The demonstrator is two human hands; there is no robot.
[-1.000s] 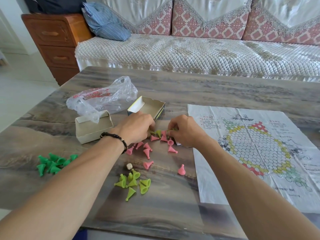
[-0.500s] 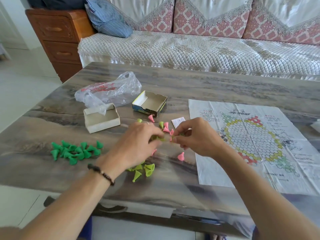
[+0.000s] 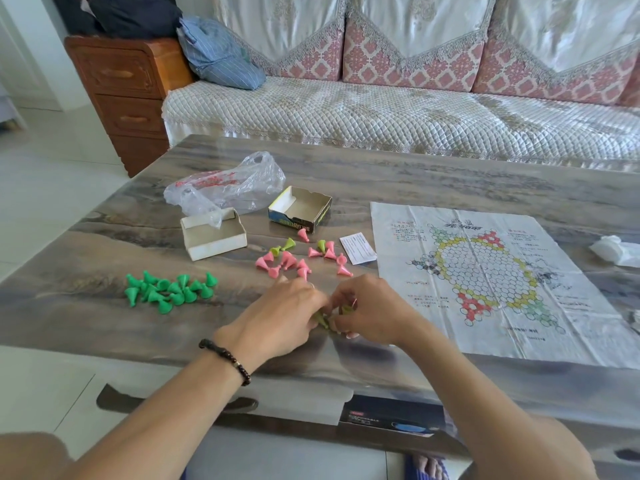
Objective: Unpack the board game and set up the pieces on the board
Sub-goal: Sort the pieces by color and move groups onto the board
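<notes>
The paper game board [image 3: 485,271] lies flat on the right of the table, with no pieces on it. A pile of dark green cone pieces [image 3: 169,291] sits at the left. Pink cone pieces [image 3: 287,261] are scattered in the middle, with a few yellow-green ones [image 3: 287,244] among them. My left hand [image 3: 280,313] and my right hand [image 3: 370,310] meet near the table's front edge over a cluster of yellow-green pieces [image 3: 323,320], fingers curled on them. Most of that cluster is hidden under my hands.
An empty box tray [image 3: 213,237] and the printed box half [image 3: 299,214] stand behind the pieces, with a clear plastic bag [image 3: 225,185] behind them. A small paper slip [image 3: 357,248] lies by the board. A crumpled tissue [image 3: 613,251] lies at far right. A sofa runs behind the table.
Both hands have drawn back from the pink pieces toward the table's front edge, carrying yellow-green pieces to the yellow-green cluster. The camera has pulled back.
</notes>
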